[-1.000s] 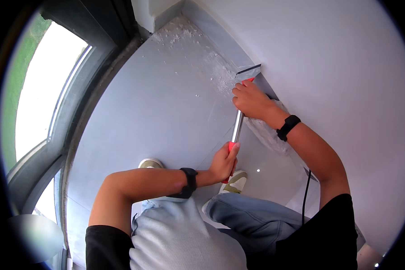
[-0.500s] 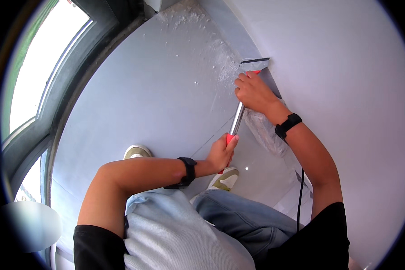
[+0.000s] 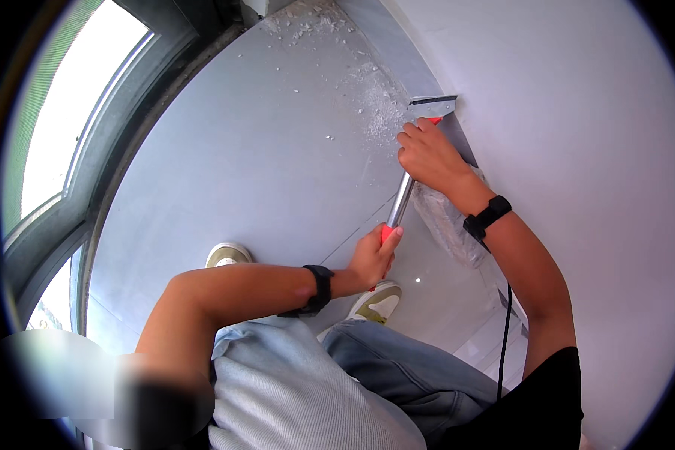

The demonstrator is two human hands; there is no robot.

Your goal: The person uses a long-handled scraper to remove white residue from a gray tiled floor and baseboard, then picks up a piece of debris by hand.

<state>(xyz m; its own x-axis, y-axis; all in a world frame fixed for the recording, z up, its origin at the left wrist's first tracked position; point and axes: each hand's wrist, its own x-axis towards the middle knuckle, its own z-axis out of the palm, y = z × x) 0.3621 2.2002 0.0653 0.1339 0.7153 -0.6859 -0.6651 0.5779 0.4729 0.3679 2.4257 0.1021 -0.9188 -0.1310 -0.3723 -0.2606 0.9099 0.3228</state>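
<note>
A long-handled scraper (image 3: 403, 196) with a silver shaft, red grip and wide metal blade slants up and to the right. My left hand (image 3: 372, 259) is wrapped round the red grip at its lower end. Higher up, my right hand (image 3: 435, 159) closes round the shaft just below the red blade holder. The blade (image 3: 433, 106) lies against the grey skirting (image 3: 405, 45) at the foot of the white wall. White crumbs and dust (image 3: 379, 112) are scattered on the grey floor left of the blade.
A clear plastic bag (image 3: 450, 217) lies along the wall beneath my right forearm. My shoes (image 3: 229, 253) stand on the grey tiled floor (image 3: 232, 150). A dark-framed glass door (image 3: 120, 97) curves along the left side. A black cable (image 3: 505, 337) hangs by my right arm.
Both hands and the scraper have shifted slightly to the right in the picture, along with the wall and plastic bag. My grip on the scraper looks the same.
</note>
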